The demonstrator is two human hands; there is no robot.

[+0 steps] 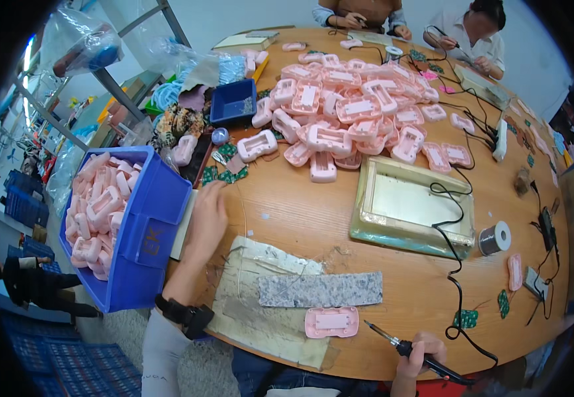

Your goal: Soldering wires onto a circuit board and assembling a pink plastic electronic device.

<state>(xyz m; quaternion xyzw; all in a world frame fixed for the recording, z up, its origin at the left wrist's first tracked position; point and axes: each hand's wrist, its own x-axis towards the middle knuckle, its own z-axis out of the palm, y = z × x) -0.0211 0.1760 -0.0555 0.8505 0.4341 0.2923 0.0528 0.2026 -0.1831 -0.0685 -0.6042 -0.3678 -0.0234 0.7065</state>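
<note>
Soldering iron (pixel 404 348) lies in the right hand (pixel 421 354), whose grip is clamped around the dark handle, with the metal tip pointing up and left, just beside a pink plastic housing (pixel 332 322) and apart from it. The iron should be light and stiff, with an easy pull from its black cable (pixel 456 274), which loops over the worktop (pixel 287 205). The handle is the only sensible place to hold it; the shaft and tip are best treated as hot.

The housing lies flat below the grey speckled strip (pixel 320 290), near the person's edge of the worktop, with a pale rectangle in its middle. No hand touches it. It looks like a thin, rigid moulded shell: light, rather smooth, likely to skid if nudged. Its rounded ends or long side walls would give the best hold, and heat would mark it readily.

The left hand (pixel 206 215) reaches out past the blue bin (pixel 168 228), its fingertips by the small green circuit boards (pixel 235 173). Whether that grip is apart or pinching something cannot be told, as the fingers are partly hidden. Such boards would be thin, stiff and nearly weightless, best taken by opposite edges, since the joints and fine wires look fragile.
</note>
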